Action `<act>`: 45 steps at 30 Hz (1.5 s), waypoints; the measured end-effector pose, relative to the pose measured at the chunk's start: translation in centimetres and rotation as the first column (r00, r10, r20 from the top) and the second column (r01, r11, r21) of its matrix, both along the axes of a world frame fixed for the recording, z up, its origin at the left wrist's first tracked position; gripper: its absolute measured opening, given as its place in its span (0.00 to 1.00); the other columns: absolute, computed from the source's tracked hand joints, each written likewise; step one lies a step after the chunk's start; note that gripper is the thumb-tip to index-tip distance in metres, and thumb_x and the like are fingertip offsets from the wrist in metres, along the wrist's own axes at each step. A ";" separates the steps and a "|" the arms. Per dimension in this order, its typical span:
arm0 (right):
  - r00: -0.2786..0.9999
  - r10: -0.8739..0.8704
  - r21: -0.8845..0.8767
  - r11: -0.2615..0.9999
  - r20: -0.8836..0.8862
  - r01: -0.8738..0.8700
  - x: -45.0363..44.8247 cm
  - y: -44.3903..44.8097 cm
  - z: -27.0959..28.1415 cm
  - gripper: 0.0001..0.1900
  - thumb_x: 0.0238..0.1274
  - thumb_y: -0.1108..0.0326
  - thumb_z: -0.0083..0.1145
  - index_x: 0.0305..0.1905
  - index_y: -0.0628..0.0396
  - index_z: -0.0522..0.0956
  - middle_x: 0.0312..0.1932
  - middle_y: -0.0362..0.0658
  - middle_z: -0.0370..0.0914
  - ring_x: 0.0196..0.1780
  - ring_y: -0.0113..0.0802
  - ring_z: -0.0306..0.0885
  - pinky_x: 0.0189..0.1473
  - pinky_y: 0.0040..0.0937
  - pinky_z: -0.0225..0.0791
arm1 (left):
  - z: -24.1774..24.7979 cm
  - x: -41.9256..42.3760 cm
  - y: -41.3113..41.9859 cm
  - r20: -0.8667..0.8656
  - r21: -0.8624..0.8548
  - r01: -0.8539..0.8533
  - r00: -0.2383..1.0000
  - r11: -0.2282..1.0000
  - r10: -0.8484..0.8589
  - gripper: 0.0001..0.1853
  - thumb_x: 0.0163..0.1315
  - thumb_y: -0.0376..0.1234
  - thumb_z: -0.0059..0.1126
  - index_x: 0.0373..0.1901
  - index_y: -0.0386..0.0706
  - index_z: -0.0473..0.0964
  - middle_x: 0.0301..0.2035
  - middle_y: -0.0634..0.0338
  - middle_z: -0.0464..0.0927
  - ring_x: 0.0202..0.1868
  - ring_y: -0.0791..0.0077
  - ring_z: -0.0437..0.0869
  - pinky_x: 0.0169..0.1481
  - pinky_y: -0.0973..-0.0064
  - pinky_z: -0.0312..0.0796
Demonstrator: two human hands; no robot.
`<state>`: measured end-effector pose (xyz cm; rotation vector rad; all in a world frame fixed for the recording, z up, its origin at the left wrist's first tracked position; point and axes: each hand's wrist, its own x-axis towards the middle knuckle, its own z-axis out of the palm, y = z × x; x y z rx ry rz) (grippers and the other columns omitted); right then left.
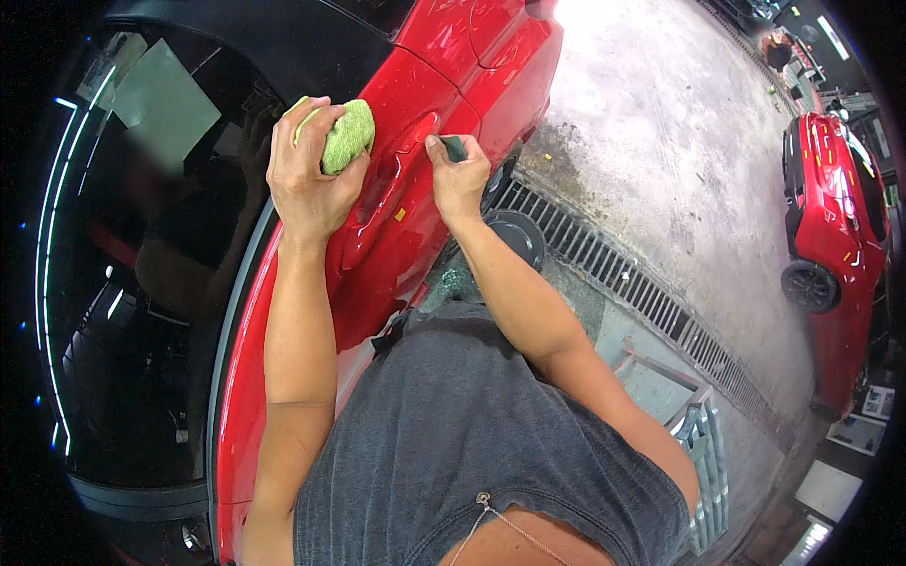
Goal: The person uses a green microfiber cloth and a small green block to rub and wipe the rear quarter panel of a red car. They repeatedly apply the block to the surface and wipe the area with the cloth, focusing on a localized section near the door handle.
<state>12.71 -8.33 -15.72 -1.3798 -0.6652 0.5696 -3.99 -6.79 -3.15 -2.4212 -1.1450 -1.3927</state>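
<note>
My left hand (306, 180) grips a bunched lime-green microfiber cloth (352, 134) beside the window of a red car. Pinched between the thumb and fingers of my right hand (461, 185) is a small dark green pad (454, 148), whose exact kind I cannot tell. That hand is at the far end of the red door handle (386, 205), over the car door (417, 247). A small yellow marker piece (400, 214) sticks to the paint near the handle. The dark side window (191, 269) lies left of my left forearm and mirrors the surroundings.
A round black object (513, 237) stands on the floor near the car. Beyond it runs a metal drain grate (637, 283). A metal frame (697, 403) is by my right elbow. A second red car (832, 226) and a person (777, 53) are farther right.
</note>
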 end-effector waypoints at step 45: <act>0.994 0.098 -0.035 0.995 0.050 -0.097 2.3 0.7 1.2 0.12 0.63 0.63 0.76 0.36 0.60 0.84 0.29 0.36 0.81 0.33 0.22 0.73 0.38 0.29 0.69 | 0.5 0.2 0.0 0.040 0.039 0.030 0.999 0.999 -0.031 0.28 0.45 0.25 0.79 0.53 0.44 0.84 0.57 0.50 0.84 0.60 0.53 0.86 0.65 0.57 0.79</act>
